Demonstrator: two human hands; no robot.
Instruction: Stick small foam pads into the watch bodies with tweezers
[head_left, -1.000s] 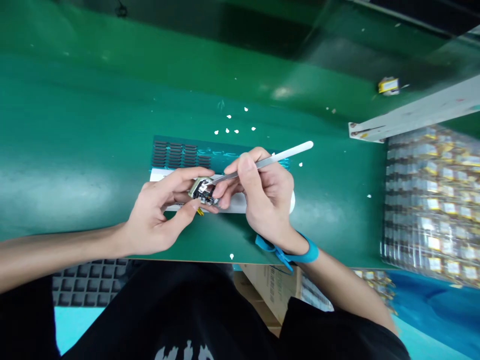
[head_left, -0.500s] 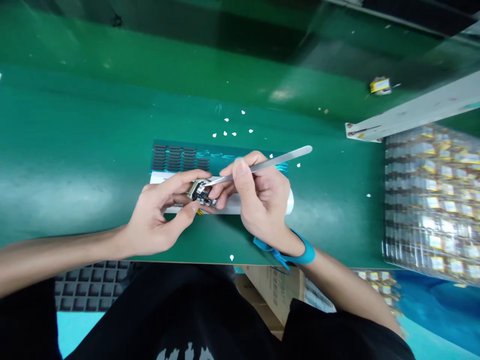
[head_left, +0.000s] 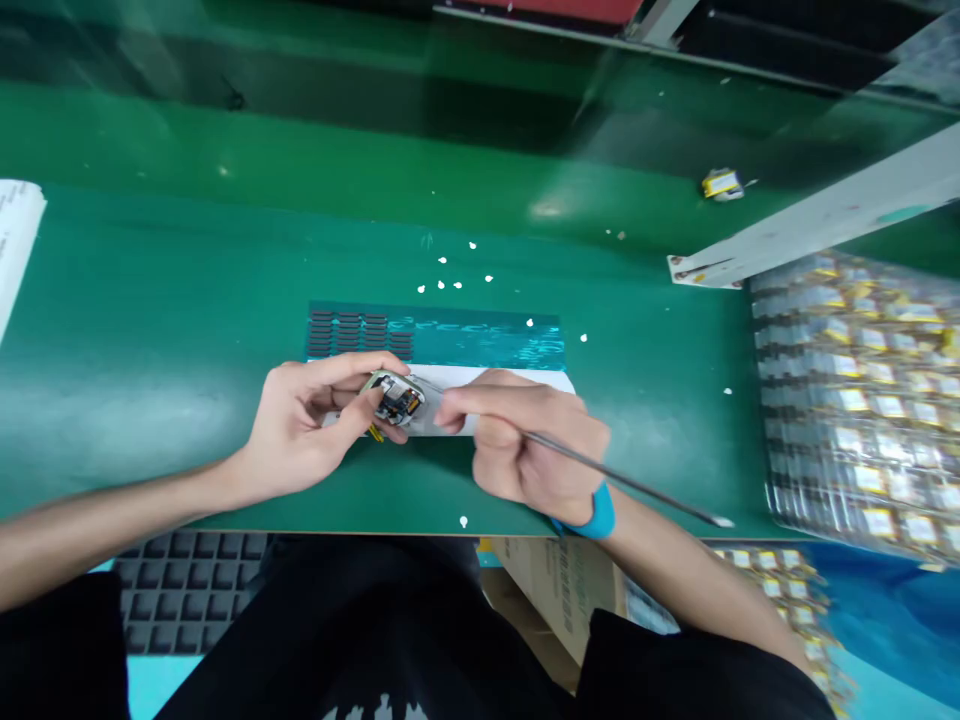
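Observation:
My left hand (head_left: 304, 430) grips a small electronic device (head_left: 399, 398) by its edges between thumb and fingers. Its case is open, with dark and orange parts showing inside; a bit of yellow sticks out below. My right hand (head_left: 536, 435) is closed around slim metal tweezers (head_left: 637, 485), their rear end slanting down to the right past the wrist. Their thin tip is close to the device's right side; whether it touches is unclear. Under the hands lies a white sheet (head_left: 495, 378), and beyond it a teal film strip (head_left: 480, 340) with rows of small dark strips (head_left: 349, 335).
Stacked clear trays (head_left: 862, 400) of yellow-and-white pieces stand at right, beside a white post (head_left: 810, 215). Small white bits (head_left: 441, 285) dot the green bench (head_left: 187, 300). A yellow piece (head_left: 722, 184) lies at the back, and white paper (head_left: 16, 240) at far left.
My right hand has turned over, so the tweezers' rear end swings from upper right to lower right. Their tip has backed out of the device's middle to its right edge.

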